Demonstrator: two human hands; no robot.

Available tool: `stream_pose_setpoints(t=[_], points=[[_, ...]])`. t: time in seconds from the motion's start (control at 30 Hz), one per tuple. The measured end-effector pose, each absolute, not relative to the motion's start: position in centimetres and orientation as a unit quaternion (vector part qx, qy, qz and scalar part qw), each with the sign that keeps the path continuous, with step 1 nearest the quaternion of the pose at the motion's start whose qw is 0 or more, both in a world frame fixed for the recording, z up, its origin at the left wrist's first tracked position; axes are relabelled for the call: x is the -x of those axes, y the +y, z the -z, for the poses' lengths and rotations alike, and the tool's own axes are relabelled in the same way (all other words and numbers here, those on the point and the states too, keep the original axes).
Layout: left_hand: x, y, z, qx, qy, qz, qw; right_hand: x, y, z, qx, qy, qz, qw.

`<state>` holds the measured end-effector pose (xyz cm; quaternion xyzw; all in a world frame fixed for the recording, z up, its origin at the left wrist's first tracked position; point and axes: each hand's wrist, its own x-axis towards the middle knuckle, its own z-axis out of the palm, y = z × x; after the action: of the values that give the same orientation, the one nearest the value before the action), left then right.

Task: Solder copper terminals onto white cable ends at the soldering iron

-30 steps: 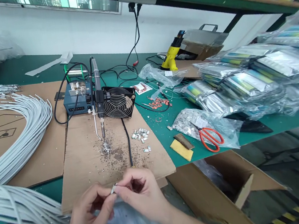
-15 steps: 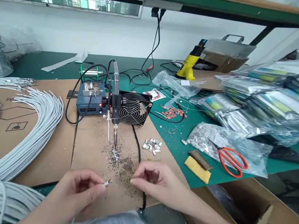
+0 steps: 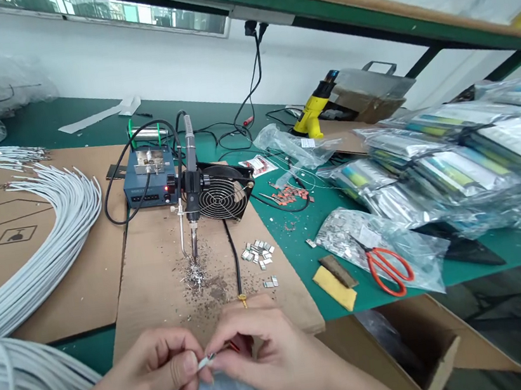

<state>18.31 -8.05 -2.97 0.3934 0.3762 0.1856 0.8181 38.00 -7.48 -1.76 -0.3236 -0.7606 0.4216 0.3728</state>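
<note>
Near the front edge of the bench, my left hand (image 3: pixel 175 366) pinches a white cable (image 3: pixel 204 362) close to its end, thumb on top. The fingertips of my right hand (image 3: pixel 266 348) are closed at the cable's small dark tip and meet it from the right. Something reddish and dark shows under the right fingers, too hidden to name. Beyond the hands, a soldering iron (image 3: pixel 192 194) hangs tip down in its stand over a heap of solder bits (image 3: pixel 196 276). Small metal connectors (image 3: pixel 258 251) lie on the cardboard (image 3: pixel 157 285) to the right of it.
A blue soldering station (image 3: pixel 149 179) and a black fan (image 3: pixel 225 196) stand behind. Bundled white cables (image 3: pixel 62 237) lie at left. On the right are a yellow sponge (image 3: pixel 334 289), orange-handled scissors (image 3: pixel 390 270), a bag of metal parts (image 3: pixel 342 230) and a yellow heat gun (image 3: pixel 310 118).
My hands have come together lower down, and my right fingers now meet the cable end held in my left. The camera view has shifted slightly, and two connectors show apart from the pile.
</note>
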Motion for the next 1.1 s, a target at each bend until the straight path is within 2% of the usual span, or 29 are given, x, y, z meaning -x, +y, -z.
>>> stream_pose_setpoints(t=[0.13, 0.37, 0.47, 0.53, 0.7, 0.8, 0.87, 1.1], points=[[-18.5, -8.2, 2.3, -0.384, 0.385, -0.167, 0.822, -38.0, -7.6, 1.6, 0.299, -0.777, -0.388, 0.396], [-19.6, -9.1, 3.2, -0.297, 0.354, -0.201, 0.864, -36.6, -8.0, 3.6, 0.226, -0.755, -0.291, 0.542], [-19.4, -9.3, 3.5, -0.342, 0.325, -0.238, 0.849, -36.8, -8.3, 4.0, 0.211, -0.774, -0.242, 0.545], [-18.7, -9.2, 3.1, -0.401, 0.334, -0.252, 0.815, -37.6, -8.2, 3.8, 0.249, -0.771, -0.278, 0.517], [-16.1, -6.9, 1.5, -0.506, 0.412, -0.214, 0.727, -39.7, -6.6, 3.2, 0.455, -0.619, -0.482, 0.421], [-15.7, -3.9, 1.5, -0.596, 0.488, -0.182, 0.611, -39.9, -5.0, 3.3, 0.463, -0.554, -0.584, 0.371], [-16.1, -1.7, 1.8, -0.615, 0.522, -0.161, 0.569, -39.4, -3.8, 3.5, 0.461, -0.527, -0.623, 0.350], [-17.5, 2.6, 2.5, -0.594, 0.494, -0.133, 0.621, -37.6, -0.3, 4.5, 0.466, -0.442, -0.691, 0.333]])
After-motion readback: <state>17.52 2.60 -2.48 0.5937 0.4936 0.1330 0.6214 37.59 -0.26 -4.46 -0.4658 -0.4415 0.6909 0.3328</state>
